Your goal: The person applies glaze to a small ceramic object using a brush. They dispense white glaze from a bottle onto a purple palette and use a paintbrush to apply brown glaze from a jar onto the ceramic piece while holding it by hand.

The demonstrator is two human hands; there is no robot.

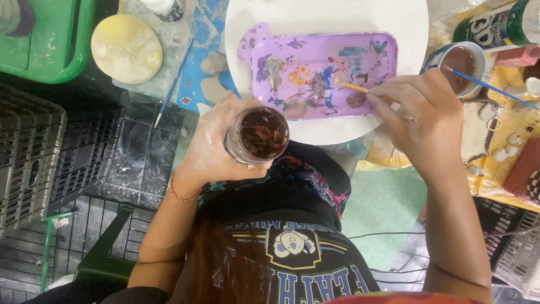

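Observation:
My left hand (211,143) grips a small round pot (257,135) whose inside is painted dark brown, held just below the white plate (405,22). My right hand (419,115) pinches a thin brush with a yellow handle (355,87). The brush tip touches a purple paint tray (318,70) smeared with many colours, close to a brown blob. The purple tray lies on the white plate.
A cup of brownish water (461,59) holds a blue-handled brush (489,85) at the right. Small white clay pieces and red blocks lie on yellow paper (506,121) there. A round yellow disc (126,48), a loose blue brush (171,93), a green bin and black crates sit left.

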